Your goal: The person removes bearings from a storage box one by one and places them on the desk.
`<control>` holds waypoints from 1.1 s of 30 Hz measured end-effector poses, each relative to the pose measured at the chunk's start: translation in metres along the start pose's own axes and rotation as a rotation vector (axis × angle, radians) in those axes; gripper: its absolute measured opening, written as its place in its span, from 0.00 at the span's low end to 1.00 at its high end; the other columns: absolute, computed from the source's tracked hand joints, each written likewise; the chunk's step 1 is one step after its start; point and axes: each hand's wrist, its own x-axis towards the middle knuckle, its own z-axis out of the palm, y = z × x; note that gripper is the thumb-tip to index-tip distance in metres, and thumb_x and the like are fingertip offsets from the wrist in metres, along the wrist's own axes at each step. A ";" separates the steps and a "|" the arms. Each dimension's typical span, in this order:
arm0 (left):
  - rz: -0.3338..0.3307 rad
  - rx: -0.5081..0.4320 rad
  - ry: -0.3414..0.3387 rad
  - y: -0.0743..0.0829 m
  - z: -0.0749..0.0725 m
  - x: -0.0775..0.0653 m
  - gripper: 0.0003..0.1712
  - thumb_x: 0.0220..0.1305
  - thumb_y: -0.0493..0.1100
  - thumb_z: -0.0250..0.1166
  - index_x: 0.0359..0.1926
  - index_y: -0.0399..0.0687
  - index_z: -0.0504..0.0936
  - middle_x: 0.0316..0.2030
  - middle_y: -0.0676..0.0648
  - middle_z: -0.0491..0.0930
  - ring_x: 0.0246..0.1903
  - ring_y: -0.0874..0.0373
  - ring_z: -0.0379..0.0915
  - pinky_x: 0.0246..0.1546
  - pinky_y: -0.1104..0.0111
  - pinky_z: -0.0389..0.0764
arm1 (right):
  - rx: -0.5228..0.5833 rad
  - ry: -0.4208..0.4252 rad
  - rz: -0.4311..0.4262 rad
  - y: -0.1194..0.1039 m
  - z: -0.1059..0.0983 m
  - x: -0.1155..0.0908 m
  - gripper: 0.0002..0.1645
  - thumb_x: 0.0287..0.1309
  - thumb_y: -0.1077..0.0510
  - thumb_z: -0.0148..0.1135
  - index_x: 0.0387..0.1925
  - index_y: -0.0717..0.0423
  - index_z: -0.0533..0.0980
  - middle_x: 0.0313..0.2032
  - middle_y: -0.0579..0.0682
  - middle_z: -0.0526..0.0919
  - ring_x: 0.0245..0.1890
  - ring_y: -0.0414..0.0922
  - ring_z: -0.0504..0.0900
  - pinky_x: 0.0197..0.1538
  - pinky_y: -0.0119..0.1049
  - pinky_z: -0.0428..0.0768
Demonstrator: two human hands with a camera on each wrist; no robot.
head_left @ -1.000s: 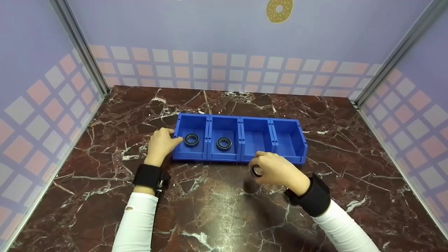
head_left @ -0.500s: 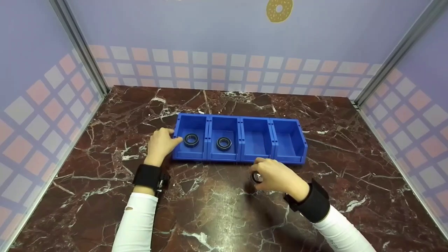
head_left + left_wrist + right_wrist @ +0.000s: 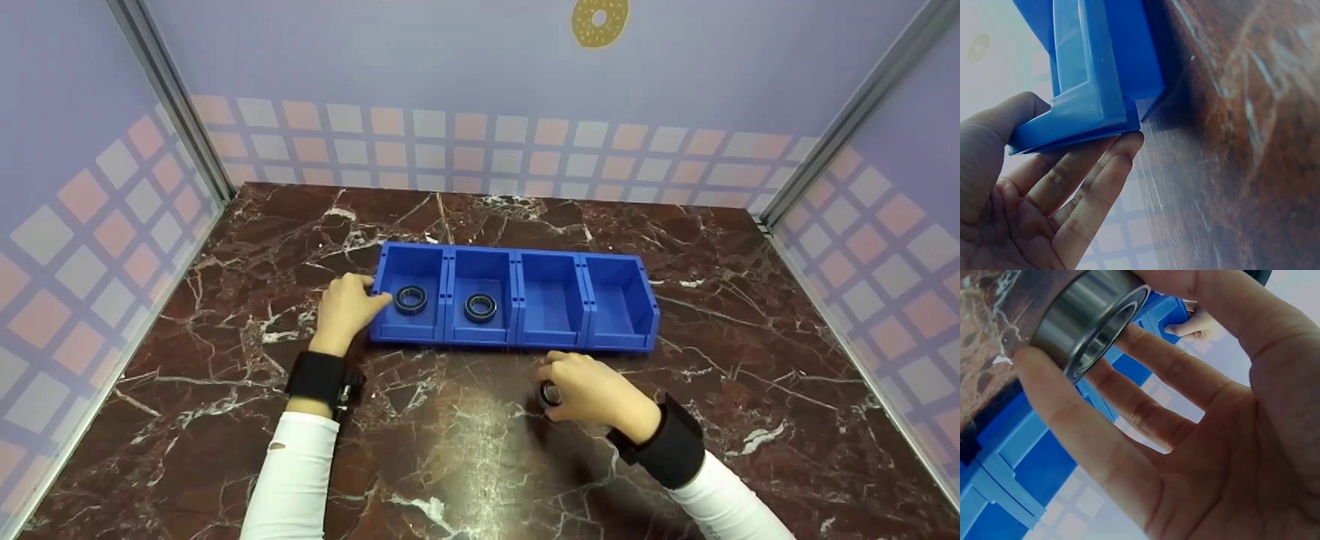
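Observation:
A row of joined blue storage bins [image 3: 551, 300] stands on the table. My left hand [image 3: 346, 311] grips its left side wall: in the left wrist view the thumb lies over the bin's rim [image 3: 1081, 115] and the fingers press the outside. One bearing [image 3: 410, 310] lies flat in the leftmost bin, another bearing [image 3: 480, 318] in the bin beside it. In front of the third bin, my right hand [image 3: 596, 386] holds a third bearing [image 3: 1086, 320] above the table, pinched on its outer ring between thumb and fingertips. The hand partly covers that bearing in the head view.
The dark red marble table [image 3: 450, 465] reaches forward of the bins and to both sides. Panels with a tile pattern [image 3: 469, 142] close off the back, left and right. Metal posts [image 3: 825, 120] stand in the rear corners.
My right hand has moved a little toward me, away from the bins' front edge, with the bearing still held. The left hand and the bins have stayed put.

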 end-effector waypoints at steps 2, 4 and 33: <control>0.000 0.001 -0.001 0.000 0.000 0.000 0.27 0.52 0.48 0.64 0.51 0.35 0.80 0.45 0.33 0.79 0.41 0.36 0.76 0.40 0.48 0.75 | -0.003 -0.009 0.005 -0.001 0.001 -0.001 0.16 0.32 0.58 0.71 0.30 0.55 0.79 0.29 0.46 0.74 0.27 0.46 0.75 0.30 0.42 0.74; 0.001 0.004 -0.002 0.000 0.000 0.000 0.27 0.52 0.48 0.64 0.51 0.35 0.80 0.46 0.33 0.78 0.42 0.35 0.76 0.41 0.48 0.74 | -0.005 -0.022 0.013 -0.002 0.003 -0.002 0.17 0.32 0.58 0.71 0.31 0.55 0.80 0.31 0.47 0.75 0.29 0.47 0.76 0.32 0.43 0.75; -0.001 0.006 0.008 0.000 0.000 0.001 0.25 0.51 0.49 0.64 0.48 0.37 0.82 0.42 0.33 0.80 0.39 0.36 0.77 0.38 0.49 0.75 | 0.015 -0.050 -0.007 -0.004 0.025 -0.010 0.17 0.34 0.60 0.70 0.34 0.55 0.81 0.31 0.47 0.74 0.28 0.43 0.74 0.29 0.38 0.74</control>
